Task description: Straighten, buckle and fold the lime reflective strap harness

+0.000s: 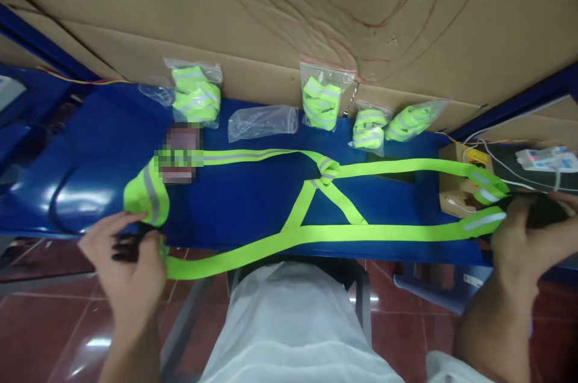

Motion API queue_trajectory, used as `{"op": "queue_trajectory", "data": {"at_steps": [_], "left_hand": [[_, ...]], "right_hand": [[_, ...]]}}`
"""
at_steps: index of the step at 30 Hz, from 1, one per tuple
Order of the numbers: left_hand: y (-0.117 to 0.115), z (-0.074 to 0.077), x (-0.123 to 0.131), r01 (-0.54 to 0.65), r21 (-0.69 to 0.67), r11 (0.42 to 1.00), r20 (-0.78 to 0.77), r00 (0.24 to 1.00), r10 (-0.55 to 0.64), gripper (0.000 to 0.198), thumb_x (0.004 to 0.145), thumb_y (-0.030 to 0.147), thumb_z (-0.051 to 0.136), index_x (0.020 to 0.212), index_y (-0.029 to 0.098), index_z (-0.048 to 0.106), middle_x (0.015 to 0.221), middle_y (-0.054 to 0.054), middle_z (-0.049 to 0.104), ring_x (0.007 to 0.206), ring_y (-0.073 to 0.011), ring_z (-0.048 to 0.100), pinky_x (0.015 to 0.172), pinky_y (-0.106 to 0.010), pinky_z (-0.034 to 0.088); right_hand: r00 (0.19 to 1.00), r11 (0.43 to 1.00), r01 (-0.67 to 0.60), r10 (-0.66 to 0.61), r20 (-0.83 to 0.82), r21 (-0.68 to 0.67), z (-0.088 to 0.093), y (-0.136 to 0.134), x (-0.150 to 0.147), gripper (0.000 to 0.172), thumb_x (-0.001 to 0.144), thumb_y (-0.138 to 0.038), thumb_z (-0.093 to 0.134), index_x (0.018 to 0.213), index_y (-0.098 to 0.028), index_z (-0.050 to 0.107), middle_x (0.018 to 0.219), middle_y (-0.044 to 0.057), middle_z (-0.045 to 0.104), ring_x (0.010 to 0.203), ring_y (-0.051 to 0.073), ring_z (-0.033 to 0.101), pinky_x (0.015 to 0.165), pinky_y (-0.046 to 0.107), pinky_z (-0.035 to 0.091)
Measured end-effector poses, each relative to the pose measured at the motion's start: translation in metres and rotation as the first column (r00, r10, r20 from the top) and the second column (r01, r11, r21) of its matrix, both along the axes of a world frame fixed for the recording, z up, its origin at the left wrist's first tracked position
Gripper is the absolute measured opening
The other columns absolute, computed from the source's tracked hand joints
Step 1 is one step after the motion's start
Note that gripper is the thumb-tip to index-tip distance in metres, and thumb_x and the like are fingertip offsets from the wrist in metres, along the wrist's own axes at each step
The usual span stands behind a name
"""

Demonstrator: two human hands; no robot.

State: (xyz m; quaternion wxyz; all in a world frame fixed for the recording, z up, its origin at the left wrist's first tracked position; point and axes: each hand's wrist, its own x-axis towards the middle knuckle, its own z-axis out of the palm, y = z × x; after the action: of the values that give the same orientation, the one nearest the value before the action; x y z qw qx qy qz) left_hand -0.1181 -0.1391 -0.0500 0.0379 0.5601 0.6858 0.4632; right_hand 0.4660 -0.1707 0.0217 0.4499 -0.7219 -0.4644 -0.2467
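A neon yellow-green reflective safety harness (316, 232) of webbing straps lies stretched across the blue table (239, 202). My left hand (124, 256) is closed on the harness's left end, by a black fastener patch at the table's near edge. My right hand (519, 238) is closed on the right end, where the straps carry grey reflective bands. The straps cross and knot near the table's middle.
Several clear bags holding folded yellow-green straps (196, 94) lean against the cardboard wall (289, 21) at the back, with an empty clear bag (262, 121) between them. A small cardboard box (456, 190) and a device with wires (546, 160) sit at the right. Red tiled floor lies below.
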Motion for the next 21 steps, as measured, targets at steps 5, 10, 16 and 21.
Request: {"op": "queue_trajectory", "data": {"at_steps": [5,10,16,21], "left_hand": [[-0.006,0.020,0.071,0.119,0.168,0.979,0.075,0.988,-0.133,0.011,0.083,0.015,0.069,0.091,0.021,0.063,0.108,-0.005,0.061,0.107,-0.0268,0.061,0.099,-0.054,0.049],[-0.003,0.029,0.134,0.594,0.158,0.789,0.082,0.788,-0.610,0.022,0.084,0.004,0.058,0.096,0.022,0.060,0.108,-0.007,0.057,0.096,-0.0198,0.060,0.074,-0.037,0.054],[0.004,0.028,0.149,0.746,0.099,0.658,0.041,0.658,-0.752,0.032,0.083,0.000,0.052,0.102,0.024,0.059,0.110,-0.008,0.057,0.095,-0.0174,0.061,0.068,-0.030,0.055],[0.009,-0.004,0.106,0.171,0.215,0.962,-0.027,0.985,-0.169,0.015,0.079,0.010,0.068,0.084,0.022,0.061,0.100,-0.005,0.061,0.100,-0.0250,0.062,0.083,-0.043,0.052]], "right_hand": [[0.840,0.944,-0.324,0.255,-0.478,-0.066,-0.035,0.022,-0.034,0.036,0.079,-0.027,0.066,0.110,-0.026,0.047,0.108,0.006,0.061,0.098,0.025,0.069,0.096,0.048,0.053],[0.901,0.882,-0.334,0.195,-0.387,-0.333,-0.075,0.040,-0.018,0.048,0.085,-0.037,0.066,0.126,-0.023,0.047,0.121,0.014,0.061,0.115,0.031,0.062,0.104,0.057,0.048],[0.992,0.822,0.087,-0.018,0.126,-0.563,-0.062,0.047,-0.029,0.039,0.090,-0.028,0.060,0.128,-0.018,0.061,0.145,0.027,0.048,0.128,0.052,0.045,0.095,0.077,0.035],[0.900,0.757,-0.257,0.415,0.138,-0.600,-0.058,0.058,-0.077,0.030,0.098,-0.019,0.053,0.125,-0.022,0.064,0.127,0.015,0.066,0.114,0.036,0.061,0.095,0.055,0.045]]}}
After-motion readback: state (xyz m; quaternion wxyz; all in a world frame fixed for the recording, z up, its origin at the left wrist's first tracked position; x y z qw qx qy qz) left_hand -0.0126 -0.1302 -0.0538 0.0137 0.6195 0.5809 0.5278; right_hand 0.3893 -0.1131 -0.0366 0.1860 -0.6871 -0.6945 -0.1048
